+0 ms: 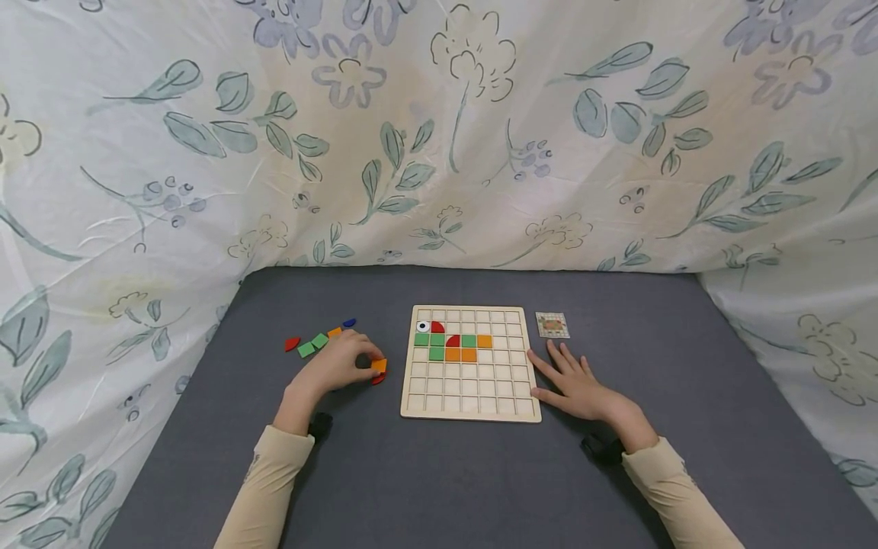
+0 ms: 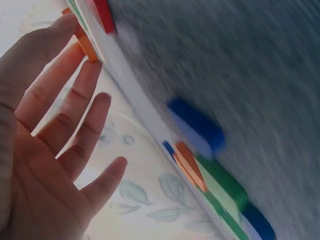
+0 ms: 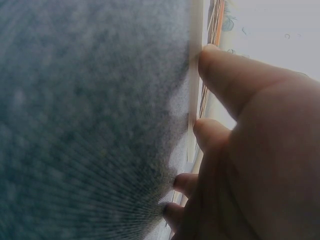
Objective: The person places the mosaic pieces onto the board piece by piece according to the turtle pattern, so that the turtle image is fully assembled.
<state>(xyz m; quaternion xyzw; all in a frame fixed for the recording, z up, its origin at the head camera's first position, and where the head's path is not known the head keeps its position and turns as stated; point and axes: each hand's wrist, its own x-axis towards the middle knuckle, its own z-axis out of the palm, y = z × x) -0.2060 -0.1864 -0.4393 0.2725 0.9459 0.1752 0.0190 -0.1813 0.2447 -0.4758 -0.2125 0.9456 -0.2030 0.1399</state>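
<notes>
My left hand (image 1: 336,364) pinches an orange square tile (image 2: 86,44) between thumb and fingertips, left of the board. A red tile (image 1: 378,379) lies on the table just under it. The wooden grid board (image 1: 473,389) carries a white piece with a black dot (image 1: 423,326) at its upper left. Red, green and orange tiles (image 1: 461,354) fill several squares beside and below that piece. My right hand (image 1: 579,387) is spread flat, with thumb and index fingertip at the board's right edge.
Loose pieces lie behind the left hand: a red one (image 1: 293,345), green tiles (image 1: 312,345), an orange one (image 1: 334,332) and a blue one (image 1: 350,322). A small patterned card (image 1: 552,325) lies right of the board. Floral cloth (image 1: 411,152) hangs behind the grey table (image 1: 439,480).
</notes>
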